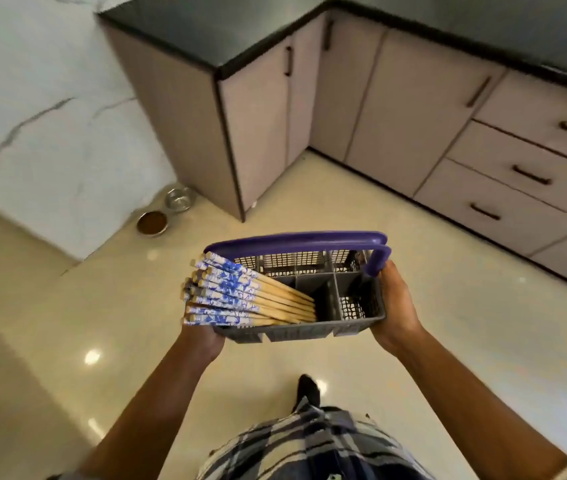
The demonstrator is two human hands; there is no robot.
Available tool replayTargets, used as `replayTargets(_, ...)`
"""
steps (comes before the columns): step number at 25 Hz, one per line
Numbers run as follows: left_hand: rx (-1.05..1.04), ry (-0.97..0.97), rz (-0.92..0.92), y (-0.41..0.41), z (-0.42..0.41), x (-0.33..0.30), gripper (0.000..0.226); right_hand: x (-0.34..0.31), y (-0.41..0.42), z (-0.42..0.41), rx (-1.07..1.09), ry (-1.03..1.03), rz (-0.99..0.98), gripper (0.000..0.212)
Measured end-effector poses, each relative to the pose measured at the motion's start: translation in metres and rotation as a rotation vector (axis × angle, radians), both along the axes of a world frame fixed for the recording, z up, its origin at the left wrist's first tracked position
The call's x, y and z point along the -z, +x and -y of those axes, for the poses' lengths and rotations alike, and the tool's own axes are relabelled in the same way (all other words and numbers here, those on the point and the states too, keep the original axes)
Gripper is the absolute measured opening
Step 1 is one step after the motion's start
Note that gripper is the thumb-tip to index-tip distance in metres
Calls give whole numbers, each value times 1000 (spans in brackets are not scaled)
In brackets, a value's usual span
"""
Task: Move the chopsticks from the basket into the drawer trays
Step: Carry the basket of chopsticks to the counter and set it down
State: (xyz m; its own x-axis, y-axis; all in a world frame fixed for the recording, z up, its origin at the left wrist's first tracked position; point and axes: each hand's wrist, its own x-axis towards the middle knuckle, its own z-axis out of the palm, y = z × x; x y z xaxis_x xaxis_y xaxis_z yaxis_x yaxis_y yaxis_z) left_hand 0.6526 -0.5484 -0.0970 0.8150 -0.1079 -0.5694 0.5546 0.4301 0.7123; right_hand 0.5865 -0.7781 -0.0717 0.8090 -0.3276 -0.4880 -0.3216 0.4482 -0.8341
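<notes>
You hold the basket [309, 327] in mid-air in front of your torso, above the glossy cream floor [431, 323]. The basket is grey, with mesh walls, several inner compartments and a purple handle [296, 242] folded along its far rim.

Your right hand [398, 308] clamps the right end of the basket: the palm lies against the end wall and the thumb reaches up beside the bend of the purple handle. Your left hand [202, 341] supports the left end of the basket from below. Its fingers are hidden under the basket and the chopsticks, so the exact grip there cannot be determined.

The chopsticks [240, 294] are in the basket. They form 1 bundle in the left compartment, tilted, with their tips down inside the basket and their blue-and-white patterned ends projecting past its left rim, above your left hand. The compartments to the right of the bundle show only mesh.

Beyond the basket stands an L-shaped run of beige cabinets [264, 126] under a black countertop [226, 32]. To the far right of the basket, 3 stacked drawers [503, 199] are all closed. To the far left of the basket, 2 metal bowls [152, 223] sit on the floor against a white marble wall [43, 98].
</notes>
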Motion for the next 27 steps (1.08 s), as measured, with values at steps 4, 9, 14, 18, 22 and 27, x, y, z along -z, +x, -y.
replayTargets(4, 261, 67, 76, 44, 129, -11, 34, -6, -3, 111, 211, -11, -10, 43)
replayTargets(9, 535, 30, 190, 87, 248, -18, 27, -6, 0, 202, 450, -35, -42, 39)
replayTargets(14, 733, 62, 209, 144, 355, -1, 31, 0, 27, 278, 615, -52, -48, 37)
replayTargets(18, 838, 72, 186, 197, 453, -1, 32, -4, 66, 356, 713, -58, -64, 37)
replayTargets(22, 889, 42, 175, 250, 550, -7, 46, -12, 103, 437, 756, -47, -17, 40)
replayTargets(27, 955, 2, 231, 296, 680, -20, 35, -14, 139, 554, 829, -33, 39, 44)
